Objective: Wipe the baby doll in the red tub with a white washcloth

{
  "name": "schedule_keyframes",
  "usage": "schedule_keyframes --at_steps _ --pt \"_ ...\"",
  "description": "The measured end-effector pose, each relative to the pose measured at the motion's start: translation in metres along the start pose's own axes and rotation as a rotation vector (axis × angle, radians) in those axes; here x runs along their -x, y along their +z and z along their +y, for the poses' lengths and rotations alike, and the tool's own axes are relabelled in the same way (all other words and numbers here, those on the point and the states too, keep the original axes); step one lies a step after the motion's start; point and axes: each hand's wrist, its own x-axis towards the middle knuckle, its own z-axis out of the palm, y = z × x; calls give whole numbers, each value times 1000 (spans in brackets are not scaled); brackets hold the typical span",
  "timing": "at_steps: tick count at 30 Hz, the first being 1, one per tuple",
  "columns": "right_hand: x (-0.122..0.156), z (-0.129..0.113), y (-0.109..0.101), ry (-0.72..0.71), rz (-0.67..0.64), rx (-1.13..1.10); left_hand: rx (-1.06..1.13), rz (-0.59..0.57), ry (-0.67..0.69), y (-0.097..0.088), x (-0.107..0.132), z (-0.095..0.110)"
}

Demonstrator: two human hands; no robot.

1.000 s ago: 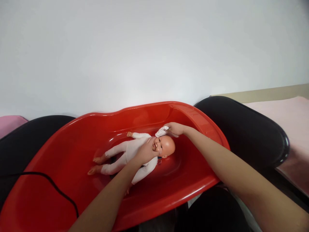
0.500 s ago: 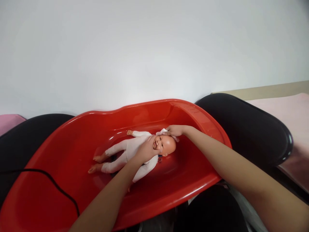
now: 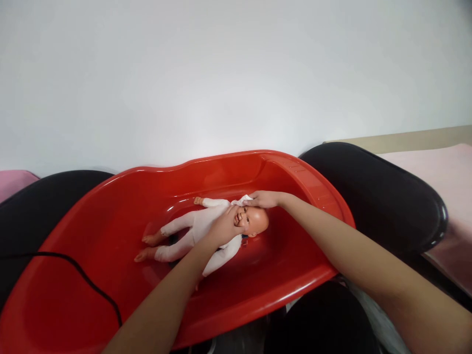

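A baby doll in white clothing lies on its back inside a red baby bathtub, feet to the left and head to the right. Around its neck and jaw, my left hand grips the doll, thumb near the cheek. My right hand is at the far side of the doll's head, fingers closed on a small white cloth. That cloth lies against the far side of the face and neck. Some of my right fingers are hidden behind the head.
Black chairs stand at both ends of the tub. A black cable crosses its left part. Behind is a white wall; pink coverings show at the far right and left.
My right hand has shifted slightly left along the doll's head, bringing the white cloth closer to the neck. My left hand keeps its hold on the doll.
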Motion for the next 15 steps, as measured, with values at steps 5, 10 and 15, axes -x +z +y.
schedule_keyframes --at_steps 5,10,15 --pt "3 3 -5 162 -105 99 13 -11 0 1 -2 -3" --pt "14 6 -18 157 -196 74 -18 -9 14 2 -6 -7" --pt "23 -6 -24 131 -95 9 -2 9 34 1 -5 -6"
